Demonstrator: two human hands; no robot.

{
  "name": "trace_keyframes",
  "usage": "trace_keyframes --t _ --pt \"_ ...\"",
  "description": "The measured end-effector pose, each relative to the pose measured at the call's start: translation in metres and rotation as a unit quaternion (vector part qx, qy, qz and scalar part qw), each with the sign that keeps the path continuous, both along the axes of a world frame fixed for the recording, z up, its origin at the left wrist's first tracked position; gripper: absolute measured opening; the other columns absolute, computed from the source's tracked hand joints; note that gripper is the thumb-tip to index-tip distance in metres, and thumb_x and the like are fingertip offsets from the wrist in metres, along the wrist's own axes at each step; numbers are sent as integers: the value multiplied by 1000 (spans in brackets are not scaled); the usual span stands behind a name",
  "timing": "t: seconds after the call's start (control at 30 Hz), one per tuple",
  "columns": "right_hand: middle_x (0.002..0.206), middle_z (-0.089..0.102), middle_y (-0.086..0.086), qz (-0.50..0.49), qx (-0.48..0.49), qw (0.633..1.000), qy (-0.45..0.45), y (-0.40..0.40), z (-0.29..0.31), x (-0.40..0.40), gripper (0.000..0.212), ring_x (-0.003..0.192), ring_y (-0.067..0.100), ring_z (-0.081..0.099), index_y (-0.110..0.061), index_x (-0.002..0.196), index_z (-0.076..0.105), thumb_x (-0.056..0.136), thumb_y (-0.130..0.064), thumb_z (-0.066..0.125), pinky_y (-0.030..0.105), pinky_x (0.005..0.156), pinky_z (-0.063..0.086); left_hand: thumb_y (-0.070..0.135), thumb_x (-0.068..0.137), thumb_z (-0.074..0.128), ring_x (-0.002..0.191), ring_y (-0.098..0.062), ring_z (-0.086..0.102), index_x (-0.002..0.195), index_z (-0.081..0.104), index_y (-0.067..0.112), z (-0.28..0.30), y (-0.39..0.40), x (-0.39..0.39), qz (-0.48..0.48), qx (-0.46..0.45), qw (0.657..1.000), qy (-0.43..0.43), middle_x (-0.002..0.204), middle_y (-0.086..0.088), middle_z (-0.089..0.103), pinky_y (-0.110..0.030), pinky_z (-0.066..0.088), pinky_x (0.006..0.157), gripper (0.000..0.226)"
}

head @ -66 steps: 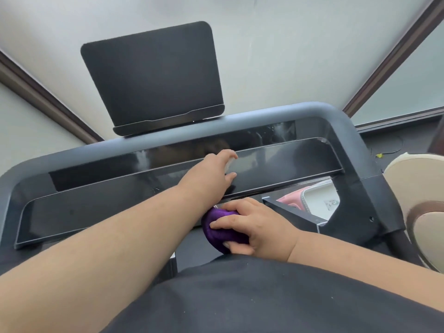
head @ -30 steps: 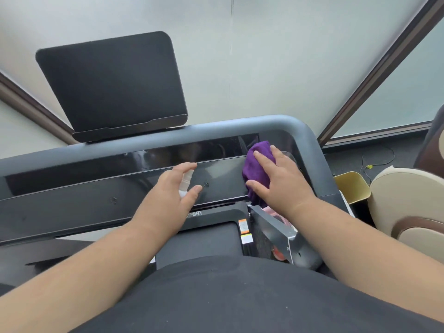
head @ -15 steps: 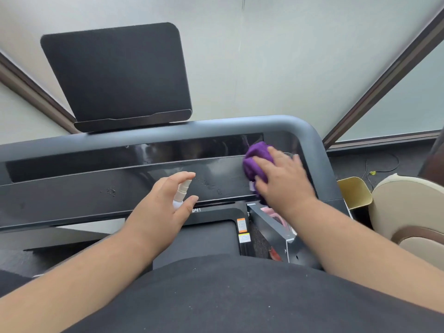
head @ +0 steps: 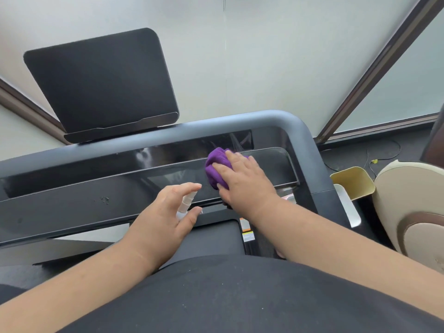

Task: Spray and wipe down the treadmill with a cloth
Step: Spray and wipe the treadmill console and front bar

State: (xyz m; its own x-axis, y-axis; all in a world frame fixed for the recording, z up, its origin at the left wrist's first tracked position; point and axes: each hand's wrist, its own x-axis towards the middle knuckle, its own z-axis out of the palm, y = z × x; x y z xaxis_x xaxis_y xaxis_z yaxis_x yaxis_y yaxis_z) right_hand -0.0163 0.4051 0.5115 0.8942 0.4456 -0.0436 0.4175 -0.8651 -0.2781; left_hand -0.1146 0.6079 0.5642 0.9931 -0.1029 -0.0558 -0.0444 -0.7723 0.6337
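Our right hand [head: 242,183] pressed a purple cloth [head: 216,164] flat-fingered on the treadmill console [head: 96,207]; our left hand [head: 165,217] grasped a small spray bottle [head: 186,204].

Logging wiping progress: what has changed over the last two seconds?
The right hand carried the purple cloth from near the body up onto the console panel, right end, and now presses it there. The left hand drew back slightly, still holding the spray bottle.

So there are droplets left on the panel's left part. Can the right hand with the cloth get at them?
Probably yes: the droplets lie on open panel, though the left hand holding the spray bottle sits between them and the right hand pressing the cloth.
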Motion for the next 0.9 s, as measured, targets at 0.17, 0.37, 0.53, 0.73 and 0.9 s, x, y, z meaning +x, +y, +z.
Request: trace_keyframes --t 0.17,0.37,0.53,0.73,0.9 --pt "158 32 14 -110 16 994 2 -68 7 9 52 142 34 31 -27 141 52 91 -35 61 42 119 19 51 88 54 107 15 46 124 35 69 -1 0 -2 3 -6 1000 -15 125 38 41 -19 41 82 44" --pt "160 27 15 -123 16 992 -2 -62 3 3 54 144 34 23 -24 146 47 94 -35 57 44 121 15 45 89 57 110 20 44 125 36 69 4 14 -12 46 -8 998 -30 124 42 40 2 30 85 48" --pt "165 8 17 -77 9 997 31 -15 2 -7 71 151 31 5 -25 155 26 95 -61 26 47 123 1 45 90 55 100 9 51 124 34 70 5 33 -27 92 4 995 -25 124 37 43 -15 39 84 47" --pt "164 -15 16 13 -36 998 39 76 1 -18 85 150 38 -10 -19 158 10 93 -70 26 55 121 -2 46 90 53 103 21 45 128 35 60 5 40 -31 99 16 995 -29 122 28 47 -8 36 82 45" --pt "165 2 8 98 -93 990 36 75 13 -2 90 143 37 20 -23 156 15 84 -69 44 50 110 30 46 90 53 92 -1 54 130 35 57 5 44 -34 131 25 991 -27 120 40 41 -3 33 79 45"
